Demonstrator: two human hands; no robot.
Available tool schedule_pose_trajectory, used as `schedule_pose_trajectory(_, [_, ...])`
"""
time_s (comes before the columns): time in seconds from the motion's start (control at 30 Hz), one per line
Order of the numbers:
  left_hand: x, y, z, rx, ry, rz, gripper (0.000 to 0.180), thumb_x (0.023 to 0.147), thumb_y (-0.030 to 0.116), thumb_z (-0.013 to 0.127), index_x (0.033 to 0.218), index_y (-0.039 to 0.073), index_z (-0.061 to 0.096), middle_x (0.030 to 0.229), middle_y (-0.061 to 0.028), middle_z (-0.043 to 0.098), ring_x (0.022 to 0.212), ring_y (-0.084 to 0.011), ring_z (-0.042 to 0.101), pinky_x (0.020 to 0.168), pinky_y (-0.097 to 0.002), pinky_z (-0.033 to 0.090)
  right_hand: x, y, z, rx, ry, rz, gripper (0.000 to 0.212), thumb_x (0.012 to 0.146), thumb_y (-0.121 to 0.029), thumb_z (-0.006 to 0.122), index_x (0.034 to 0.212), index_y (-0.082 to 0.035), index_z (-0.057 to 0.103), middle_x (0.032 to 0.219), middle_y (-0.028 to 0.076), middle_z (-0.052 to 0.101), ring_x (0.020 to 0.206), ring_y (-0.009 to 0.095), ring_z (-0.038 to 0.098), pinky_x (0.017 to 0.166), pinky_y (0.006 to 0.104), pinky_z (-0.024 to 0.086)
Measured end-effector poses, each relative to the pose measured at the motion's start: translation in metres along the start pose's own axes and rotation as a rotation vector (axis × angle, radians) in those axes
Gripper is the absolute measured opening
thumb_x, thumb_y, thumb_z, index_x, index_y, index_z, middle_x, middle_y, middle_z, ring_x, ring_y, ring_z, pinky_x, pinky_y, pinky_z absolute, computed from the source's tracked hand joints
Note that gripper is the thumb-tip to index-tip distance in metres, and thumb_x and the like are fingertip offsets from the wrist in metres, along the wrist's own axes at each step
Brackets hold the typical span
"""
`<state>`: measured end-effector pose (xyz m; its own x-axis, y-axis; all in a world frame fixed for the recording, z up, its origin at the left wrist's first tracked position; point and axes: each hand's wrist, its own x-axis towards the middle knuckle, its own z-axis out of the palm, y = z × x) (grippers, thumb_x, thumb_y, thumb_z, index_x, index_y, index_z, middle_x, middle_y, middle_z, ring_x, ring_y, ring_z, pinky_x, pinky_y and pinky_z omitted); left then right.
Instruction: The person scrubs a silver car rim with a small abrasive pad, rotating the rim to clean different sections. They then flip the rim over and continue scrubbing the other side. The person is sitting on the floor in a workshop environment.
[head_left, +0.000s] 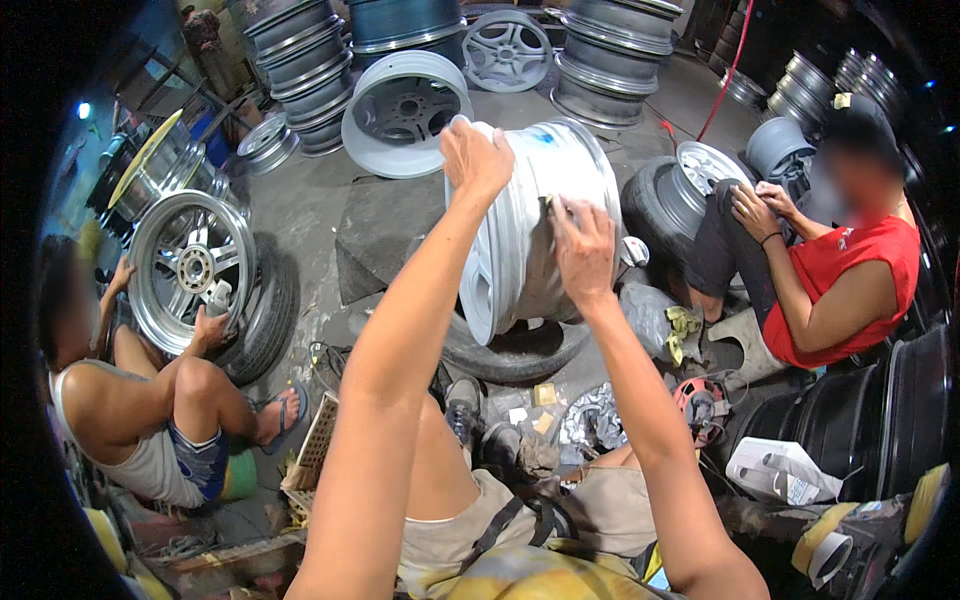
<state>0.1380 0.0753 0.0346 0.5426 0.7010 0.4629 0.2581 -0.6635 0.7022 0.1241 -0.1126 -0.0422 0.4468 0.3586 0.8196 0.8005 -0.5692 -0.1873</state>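
Well, through my head view I have a silver wheel rim (563,172) right in front of me, a wide hollow drum of pale metal, mostly smooth, with raised ridges circling it near both ends. A soft blue smear colours the top of its barrel, and lower down the surface turns duller and greyer. It sits at the centre of the workspace, upright on its curved edge over a black rubber tyre (520,369) lying flat on the floor.

As for direction, the rim's spoked face looks left and its other lip lies to the right, so its long axis runs roughly side to side across my view and the curved barrel wall is turned toward me. My left hand (478,160) is closed over the upper left lip, fingers curled. My right hand (585,248) is against the barrel with bent fingers, pinching a small dark piece (549,205) on the metal; I cannot tell what it is made of.

Just behind stands a matte, pale grey rim (407,105), its deep bowl opening toward me. To the right of the tyre, a crumpled, translucent plastic bag (643,315) lies on the rough concrete. Off to the left, a seated person (140,440) handles a shiny spoked wheel (193,268); off to the right, another person in a red top (845,285) sits beside a white-faced wheel (708,168).
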Motion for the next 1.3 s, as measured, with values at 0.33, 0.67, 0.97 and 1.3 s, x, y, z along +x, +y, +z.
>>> schedule_pose_trajectory(0.33, [0.000,-0.015,0.022,-0.023,-0.110,-0.118,0.038,0.094,0.027,0.056,0.100,-0.009,0.065,0.104,-0.0295,0.066,0.103,-0.0440,0.063,0.091,-0.0499,0.049,0.050,0.011,0.030,-0.238,-0.107,0.042,0.029,0.096,-0.024,0.056,0.119,-0.012,0.070,0.124,0.003,0.066,0.128,0.027,0.049,0.104,0.0446,0.033])
schedule_pose_trajectory(0.67, [0.003,-0.021,0.020,-0.090,-0.138,-0.115,0.038,0.095,0.025,0.055,0.107,-0.011,0.061,0.114,-0.0307,0.062,0.112,-0.0445,0.058,0.096,-0.0499,0.045,0.026,0.003,0.020,-0.177,-0.071,0.009,0.029,0.092,-0.021,0.061,0.118,-0.015,0.069,0.123,0.002,0.066,0.116,0.026,0.053,0.098,0.0433,0.036])
schedule_pose_trajectory(0.97, [0.003,-0.024,0.013,0.034,-0.058,-0.053,0.038,0.095,0.025,0.055,0.104,-0.011,0.064,0.112,-0.0307,0.063,0.108,-0.0434,0.061,0.094,-0.0490,0.048,-0.027,-0.029,0.002,0.024,-0.137,0.090,0.028,0.088,-0.015,0.063,0.115,-0.008,0.070,0.129,0.005,0.065,0.098,0.030,0.064,0.087,0.0411,0.053])
schedule_pose_trajectory(1.3, [0.005,-0.022,0.005,-0.191,-0.150,-0.305,0.049,0.097,0.030,0.052,0.117,-0.014,0.055,0.118,-0.0382,0.059,0.116,-0.0474,0.058,0.100,-0.0495,0.045,0.009,-0.016,0.010,0.163,-0.147,0.134,0.030,0.094,-0.015,0.059,0.123,-0.011,0.067,0.126,0.010,0.066,0.099,0.033,0.069,0.088,0.0429,0.055])
